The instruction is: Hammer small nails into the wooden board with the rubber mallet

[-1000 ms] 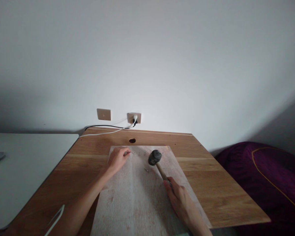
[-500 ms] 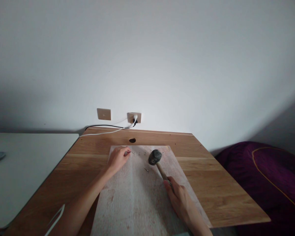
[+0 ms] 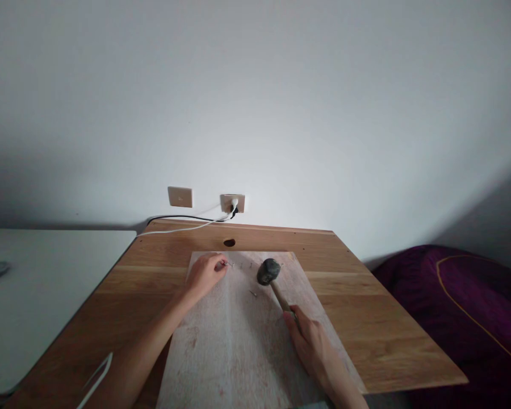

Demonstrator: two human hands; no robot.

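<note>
My left hand [image 3: 206, 272] is at the far left of a pale wooden board [image 3: 208, 352], with thumb and fingertips pinched on a thin nail [image 3: 229, 263]. A couple of small nails [image 3: 251, 265] stand upright in the board just to the right of it. A loose nail [image 3: 253, 293] lies on the board nearer to me. Wrapped around a wooden handle, my right hand [image 3: 313, 341] holds a mallet [image 3: 268, 272] with a dark head. The mallet head is over the far right part of the board and hides what is behind it.
Under the board is a wooden table [image 3: 378, 335] with a cable hole [image 3: 229, 242] at the back. Cables [image 3: 183, 229] run along its rear edge to a wall socket [image 3: 233, 203]. A white surface [image 3: 59, 295] adjoins on the left; a purple beanbag-like item [image 3: 464, 284] is at right.
Both hands stay nearly in place. The nail at my left fingertips has shifted its angle slightly. The mallet is held in the same spot.
</note>
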